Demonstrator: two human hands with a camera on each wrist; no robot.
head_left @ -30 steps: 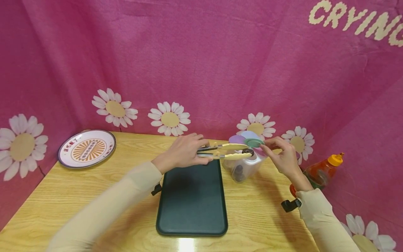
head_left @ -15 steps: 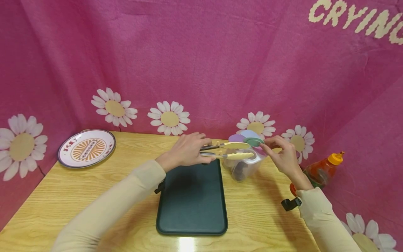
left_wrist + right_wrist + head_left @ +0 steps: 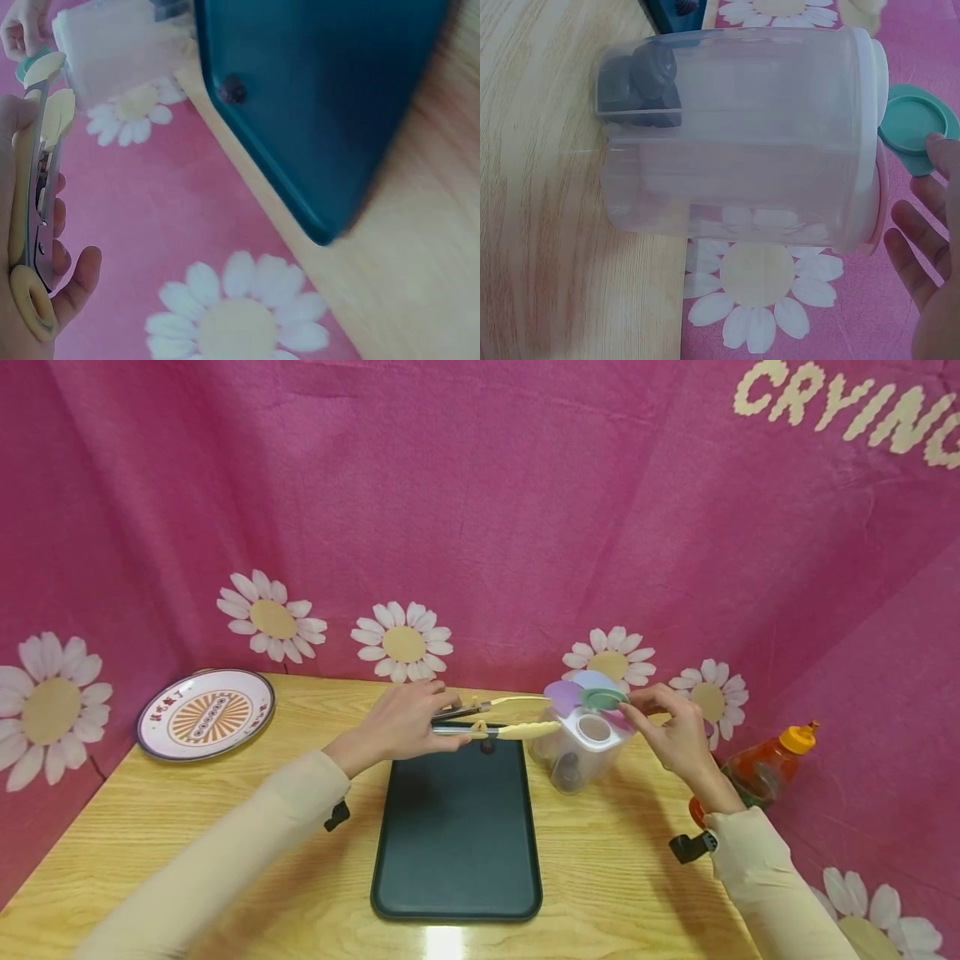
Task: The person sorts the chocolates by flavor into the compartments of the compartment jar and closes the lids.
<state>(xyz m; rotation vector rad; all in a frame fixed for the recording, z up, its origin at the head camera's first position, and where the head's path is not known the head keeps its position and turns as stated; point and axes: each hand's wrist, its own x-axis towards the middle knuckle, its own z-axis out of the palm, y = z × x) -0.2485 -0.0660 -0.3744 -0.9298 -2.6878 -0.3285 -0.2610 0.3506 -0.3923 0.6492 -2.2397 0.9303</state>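
Note:
My left hand (image 3: 397, 722) grips yellow-tipped metal tongs (image 3: 517, 732) above the far end of a dark tray (image 3: 457, 843). The tong tips are spread, with nothing between them. One small dark round piece (image 3: 232, 89) lies in the tray's corner in the left wrist view; its kind is unclear. To the tray's right stands a clear lidded container (image 3: 765, 90) with several dark pieces (image 3: 641, 79) at the bottom of one compartment. My right hand (image 3: 675, 731) pinches the green flip lid (image 3: 915, 124), holding it up off the round opening (image 3: 594, 727).
Purple (image 3: 564, 697) and blue lids (image 3: 596, 680) top the container's other compartments. An orange-capped bottle (image 3: 772, 764) stands beyond my right forearm. At the back left, a patterned plate (image 3: 206, 714) leans by the pink cloth (image 3: 480, 527) behind the wooden table (image 3: 300, 827).
A dark piece held in the tongs over the container's opening left them by half a second ago. My left hand then drew the tongs leftward over the tray. My right hand stayed put.

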